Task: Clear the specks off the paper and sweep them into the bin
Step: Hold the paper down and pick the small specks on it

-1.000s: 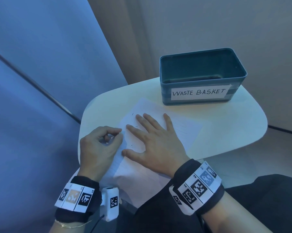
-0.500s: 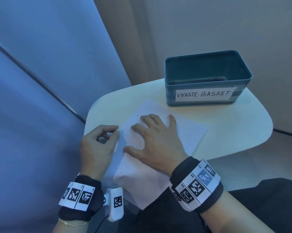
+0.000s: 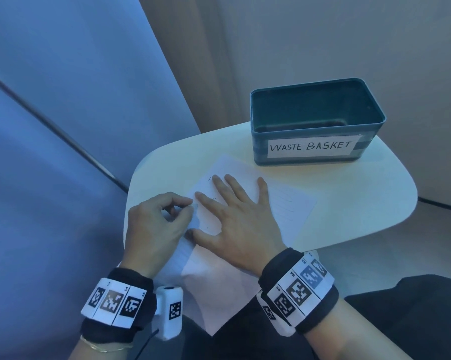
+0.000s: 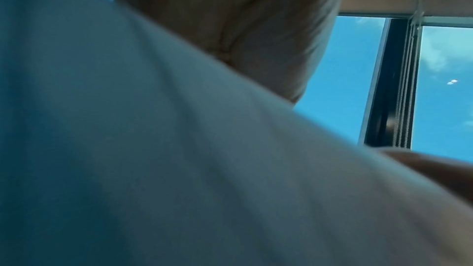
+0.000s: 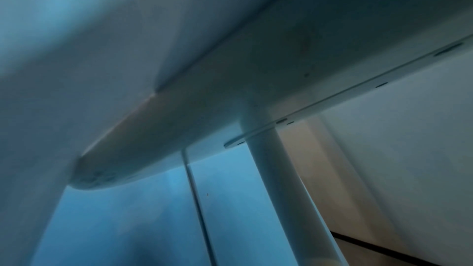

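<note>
While the right hand (image 3: 241,224) is laid flat on the paper (image 3: 289,206) with its fingers straight and spread, the sheet is pressed against the tabletop (image 3: 362,203) near the left edge. The thumb is held out to the side, close to the near edge of the tabletop. The left hand (image 3: 154,227) is curled at the left edge of the paper, its thumb and forefinger brought together right at the sheet's border; whether the border itself is pinched cannot be told, since the fingertips are hidden behind the knuckles. The two hands are set just beside each other, the left forefinger almost touching the right one.

A few dark specks (image 3: 207,228) are seen on the paper between the right thumb and forefinger, and faint marks beyond the fingertips, too small to be made out. The near corner of the paper is hung over the near edge of the tabletop, above a dark-clothed lap. The bin (image 3: 315,152), labelled WASTE BASKET, is stood at the far edge of the tabletop, well apart from both hands; its bottom is in shadow.

The left wrist view is filled by a blurred pale surface and part of the palm. In the right wrist view only the underside of the tabletop and its leg are shown.
</note>
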